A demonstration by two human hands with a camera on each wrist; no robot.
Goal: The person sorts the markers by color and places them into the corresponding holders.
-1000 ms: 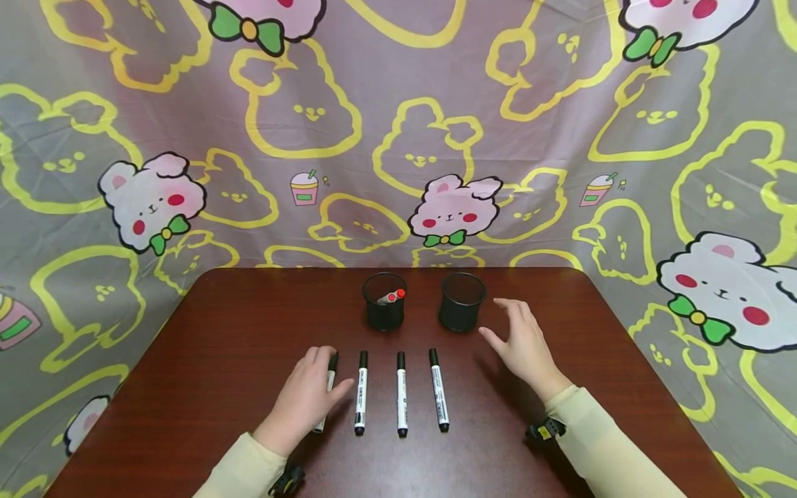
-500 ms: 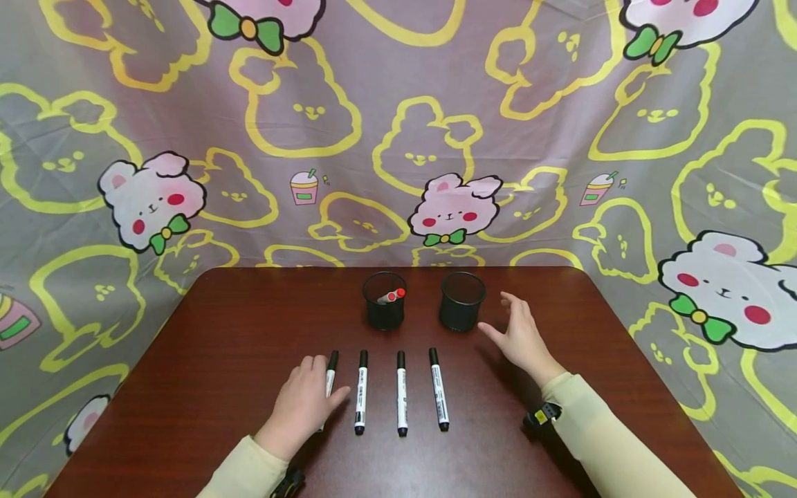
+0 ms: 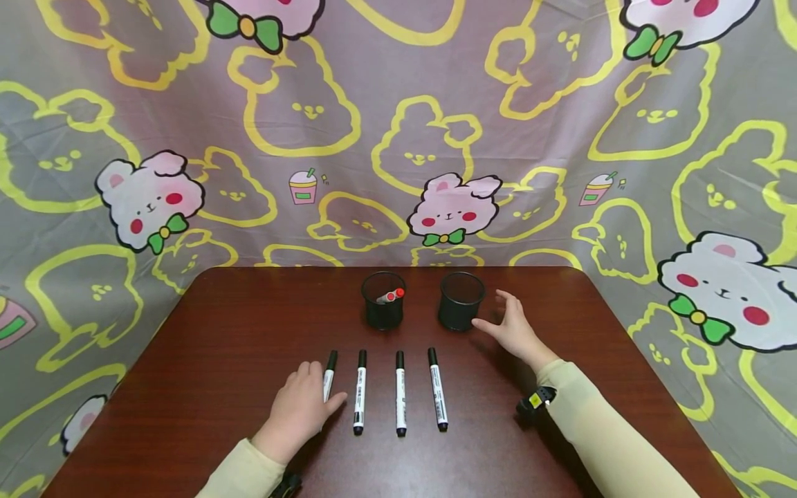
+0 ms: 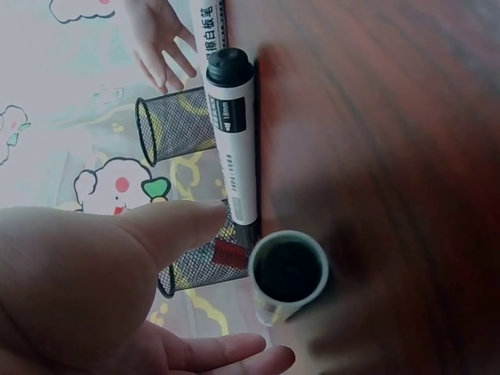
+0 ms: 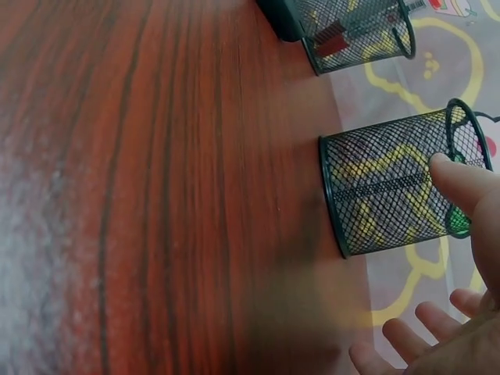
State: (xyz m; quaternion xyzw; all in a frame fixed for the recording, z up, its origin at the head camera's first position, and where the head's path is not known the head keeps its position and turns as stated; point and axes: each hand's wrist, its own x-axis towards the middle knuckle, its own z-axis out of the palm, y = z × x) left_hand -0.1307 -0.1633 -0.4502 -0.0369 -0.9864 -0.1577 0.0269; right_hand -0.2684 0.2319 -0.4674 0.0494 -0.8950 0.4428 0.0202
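My left hand [image 3: 299,408] hovers over the leftmost black-capped whiteboard marker [image 3: 328,377], covering its lower part. In the left wrist view, that marker's end [image 4: 287,269] sits between my spread thumb and fingers, which do not close round it. Three similar markers lie in a row to its right: one marker [image 3: 360,393], another marker [image 3: 400,394] and the rightmost marker [image 3: 438,389]. My right hand [image 3: 513,332] stands with thumb and fingers spread beside the right black mesh pen cup [image 3: 461,304]. Whether the thumb touches the cup I cannot tell.
The left mesh pen cup [image 3: 383,311] holds red-ended markers [image 3: 392,295]. Both cups stand near the back of the brown wooden table [image 3: 261,304]. A cartoon-print cloth [image 3: 529,138] hangs behind and at both sides.
My left hand has drawn back slightly toward me, uncovering more of the leftmost marker. My right hand has shifted a little left, toward the right cup.
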